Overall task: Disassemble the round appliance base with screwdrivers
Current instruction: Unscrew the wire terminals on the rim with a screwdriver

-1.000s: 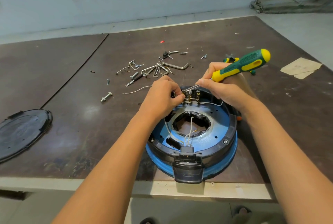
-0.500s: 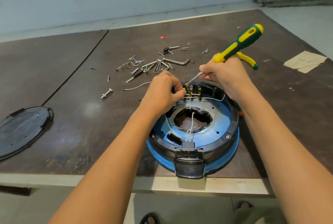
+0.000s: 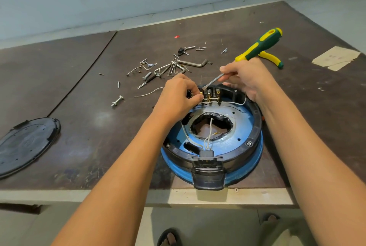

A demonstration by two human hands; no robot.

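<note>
While the round appliance base [image 3: 213, 143] sits stiff and steady at the table's [image 3: 83, 127] near edge, my right hand [image 3: 248, 76] is wrapped around the screwdriver [image 3: 255, 48], tip at the terminal block [image 3: 213, 94], and my left hand [image 3: 179, 95] pinches its delicate-looking wires [image 3: 208, 137].

Both forearms reach forward, bare. The left hand [image 3: 179, 95] is curled, fingers [image 3: 195, 98] pinched together at the tips. The right hand [image 3: 245, 76] is closed in a grip, wrist bent inward.
</note>
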